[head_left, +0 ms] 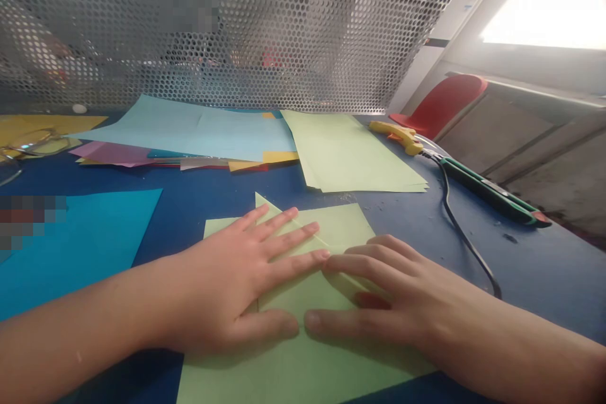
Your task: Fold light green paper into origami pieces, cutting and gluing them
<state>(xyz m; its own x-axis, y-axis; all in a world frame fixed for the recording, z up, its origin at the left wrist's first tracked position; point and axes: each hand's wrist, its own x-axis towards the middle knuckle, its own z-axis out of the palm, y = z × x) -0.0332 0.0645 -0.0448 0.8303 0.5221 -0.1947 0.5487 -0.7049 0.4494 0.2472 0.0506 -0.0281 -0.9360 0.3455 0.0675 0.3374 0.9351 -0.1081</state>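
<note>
A light green sheet of paper (227, 379) lies on the blue table in front of me, with a folded light green piece (261, 204) on top of it. My left hand (265, 265) rests flat on the folded piece, fingers spread. From the other side my right hand (392, 284) touches the paper along the slanted fold. Its index fingertip meets the left index fingertip, its thumb is stretched out apart, and the other fingers are bent. Neither hand grasps anything. Part of the folded piece is hidden under my hands.
Behind are light green sheets (355, 158) and a stack topped by light blue paper (199, 129). Bright blue paper (118, 227) and glasses (28, 142) lie left. A yellow glue gun (398, 136), black cord (457, 227) and long green-black object (492, 192) lie right. A perforated metal panel (303, 25) stands behind.
</note>
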